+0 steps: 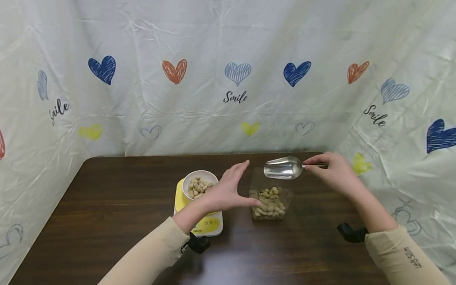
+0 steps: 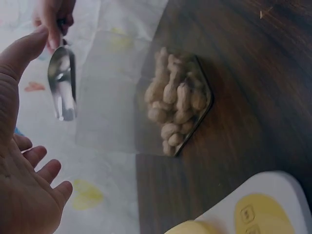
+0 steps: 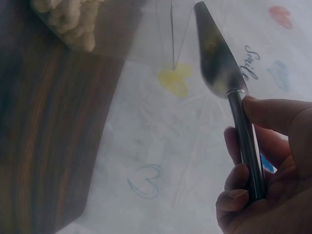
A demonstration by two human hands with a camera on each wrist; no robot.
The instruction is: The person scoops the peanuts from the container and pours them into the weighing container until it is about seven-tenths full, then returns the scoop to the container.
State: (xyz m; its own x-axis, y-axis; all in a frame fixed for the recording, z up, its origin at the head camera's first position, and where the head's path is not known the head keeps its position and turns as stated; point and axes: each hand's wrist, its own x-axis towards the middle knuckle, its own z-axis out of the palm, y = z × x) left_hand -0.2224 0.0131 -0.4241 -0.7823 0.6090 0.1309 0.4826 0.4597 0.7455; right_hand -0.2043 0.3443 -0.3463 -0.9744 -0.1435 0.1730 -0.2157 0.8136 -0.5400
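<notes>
My right hand (image 1: 333,170) grips the handle of a metal scoop (image 1: 284,168), holding it above the clear container. In the right wrist view the fingers (image 3: 236,178) curl round the scoop's handle (image 3: 247,146). No peanuts show in the scoop. Below it stands a clear, open-topped container (image 1: 255,181) with unshelled peanuts (image 1: 269,209) in its lower part. My left hand (image 1: 229,190), thumb and fingers spread, is between the bowl and the container and holds nothing. A white bowl (image 1: 185,185) of peanuts sits on a yellow and white kitchen scale (image 1: 212,225), partly hidden by the left hand.
Everything stands on a dark brown wooden table (image 1: 124,206). A white curtain (image 1: 198,112) printed with hearts and "Smile" hangs behind the table and along its sides. Each wrist carries a black camera mount, such as the left strap (image 1: 198,244).
</notes>
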